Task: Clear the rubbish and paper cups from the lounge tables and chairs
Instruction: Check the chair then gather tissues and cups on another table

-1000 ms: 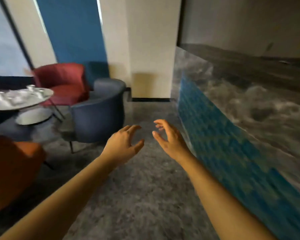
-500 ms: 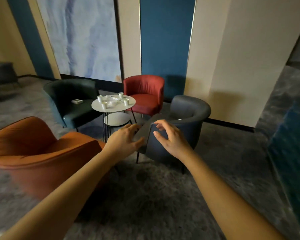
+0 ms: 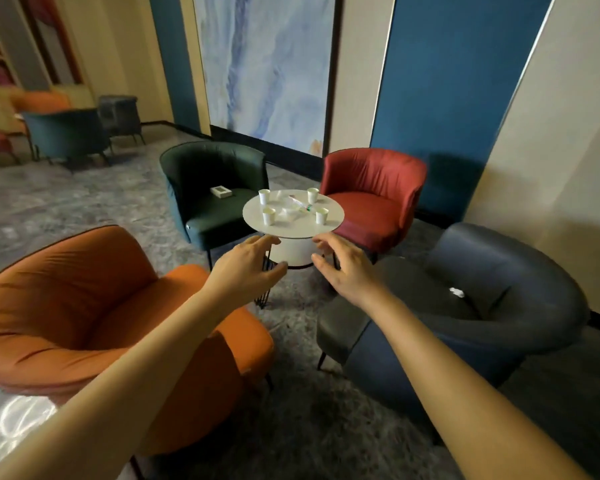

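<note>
A small round white table (image 3: 329, 223) stands among the chairs. On it are several white paper cups, the nearest ones at front left (image 3: 268, 216) and front right (image 3: 321, 215), with crumpled clear wrappers (image 3: 291, 206) between them. A small box (image 3: 220, 191) lies on the dark green chair's seat (image 3: 219, 220). A scrap of white rubbish (image 3: 457, 292) lies on the dark blue chair's seat (image 3: 430, 299). My left hand (image 3: 246, 268) and my right hand (image 3: 347, 271) are stretched forward, short of the table, fingers apart and holding nothing.
An orange armchair (image 3: 84, 299) is close at my left and the dark blue armchair (image 3: 520, 289) close at my right, with a gap of grey floor (image 3: 291, 327) between them. A red chair (image 3: 371, 195) stands behind the table. More chairs (image 3: 66, 136) stand far left.
My view has swung left from the blue-tiled wall to the chair group and come nearer the table. Both hands stay open and held out in front.
</note>
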Available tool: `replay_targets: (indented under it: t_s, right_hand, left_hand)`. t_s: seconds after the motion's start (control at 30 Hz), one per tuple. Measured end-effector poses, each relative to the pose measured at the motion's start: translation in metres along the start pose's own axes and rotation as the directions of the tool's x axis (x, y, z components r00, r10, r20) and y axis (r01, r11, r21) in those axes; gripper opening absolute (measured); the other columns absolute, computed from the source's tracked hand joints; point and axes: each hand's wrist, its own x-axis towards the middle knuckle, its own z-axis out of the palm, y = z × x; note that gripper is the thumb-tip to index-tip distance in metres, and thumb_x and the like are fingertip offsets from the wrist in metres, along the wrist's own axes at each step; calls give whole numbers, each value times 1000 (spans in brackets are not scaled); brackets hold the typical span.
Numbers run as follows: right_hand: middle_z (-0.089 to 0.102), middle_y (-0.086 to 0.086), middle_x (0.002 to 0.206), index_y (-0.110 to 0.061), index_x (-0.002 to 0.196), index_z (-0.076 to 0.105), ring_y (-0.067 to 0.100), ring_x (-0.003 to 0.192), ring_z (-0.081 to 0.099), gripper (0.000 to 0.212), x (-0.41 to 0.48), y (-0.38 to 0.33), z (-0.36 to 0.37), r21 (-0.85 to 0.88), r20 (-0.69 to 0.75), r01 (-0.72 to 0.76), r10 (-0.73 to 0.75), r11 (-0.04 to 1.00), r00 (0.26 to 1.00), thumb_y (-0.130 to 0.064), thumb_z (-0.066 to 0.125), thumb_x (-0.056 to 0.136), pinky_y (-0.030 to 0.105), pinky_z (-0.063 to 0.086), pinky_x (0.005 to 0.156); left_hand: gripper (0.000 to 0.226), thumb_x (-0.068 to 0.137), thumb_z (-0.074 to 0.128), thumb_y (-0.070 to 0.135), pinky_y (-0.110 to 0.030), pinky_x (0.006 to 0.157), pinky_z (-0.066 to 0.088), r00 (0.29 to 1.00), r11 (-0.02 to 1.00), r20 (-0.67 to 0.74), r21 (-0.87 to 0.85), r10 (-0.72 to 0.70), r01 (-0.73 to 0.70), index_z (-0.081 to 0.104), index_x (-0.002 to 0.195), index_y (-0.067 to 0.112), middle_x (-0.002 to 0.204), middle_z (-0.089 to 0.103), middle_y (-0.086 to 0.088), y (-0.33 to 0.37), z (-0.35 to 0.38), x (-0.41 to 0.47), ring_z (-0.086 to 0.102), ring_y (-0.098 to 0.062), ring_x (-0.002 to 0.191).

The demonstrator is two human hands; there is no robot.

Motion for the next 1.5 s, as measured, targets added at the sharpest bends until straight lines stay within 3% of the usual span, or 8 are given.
replay_targets:
  t_s: [0.13,0.33,0.53,0.83,1.0,1.1,1.3,1.5]
  right_hand:
    - [61,8,108,-8,116,54,19,100,56,29,75,49,31,-8,41,32,-32,999,999,-23,54,91,29,43,82]
    - [61,12,109,-5,114,56,21,100,56,27,182,123,66,46,39,1,-3,999,999,-17,57,89,29,42,83]
    - [61,9,108,-7,114,56,15,97,54,27,272,188,80,22,4,-45,45,999,999,-19,56,89,20,39,78]
    - [60,11,110,-6,115,54,22,101,55,28,388,301,93,0,14,-82,82,997,997,-20,55,90,33,43,86]
    - [59,12,112,-5,116,54,24,102,54,29,442,363,81,-32,-15,-111,111,993,994,-18,56,90,40,43,89]
    - [59,10,111,-7,115,54,24,103,54,28,453,403,67,-38,-53,-173,171,984,984,-20,55,90,45,45,87]
    - [60,7,113,-8,116,56,19,100,56,30,454,487,23,-91,-233,-331,303,939,924,-21,58,89,36,47,88]
    - [60,8,111,-11,119,55,20,101,57,32,443,569,-10,-56,-452,-625,538,779,711,-23,57,89,31,46,86]
  left_hand:
    - [43,86,54,41,-39,84,48,998,998,22,12,-56,56,50,124,20,122,55,-3,-41,27,70,55,-21,104]
    - [44,85,55,35,-41,84,48,996,998,64,-2,-64,64,49,125,17,120,56,-7,-102,61,197,54,-24,103]
    - [45,84,55,40,-33,78,46,997,999,74,-24,-33,35,49,124,20,121,56,-4,-138,94,313,57,-21,102]
    - [43,85,55,40,-30,78,44,997,999,77,-41,10,-6,49,124,22,120,57,-1,-176,157,461,56,-19,101]
    - [43,85,55,38,-36,83,48,994,996,82,-65,73,-67,50,124,20,118,58,-4,-169,188,550,56,-21,100]
    - [42,84,57,36,-31,80,46,985,986,110,-112,136,-124,51,122,19,117,58,-5,-154,217,597,57,-20,97]
    - [45,82,59,34,-33,79,46,904,930,238,-184,356,-318,51,124,18,117,59,-8,-105,290,689,58,-22,100]
    - [47,81,56,39,-41,84,47,704,793,367,-331,608,-512,52,121,17,116,58,-10,-49,375,781,58,-29,102]
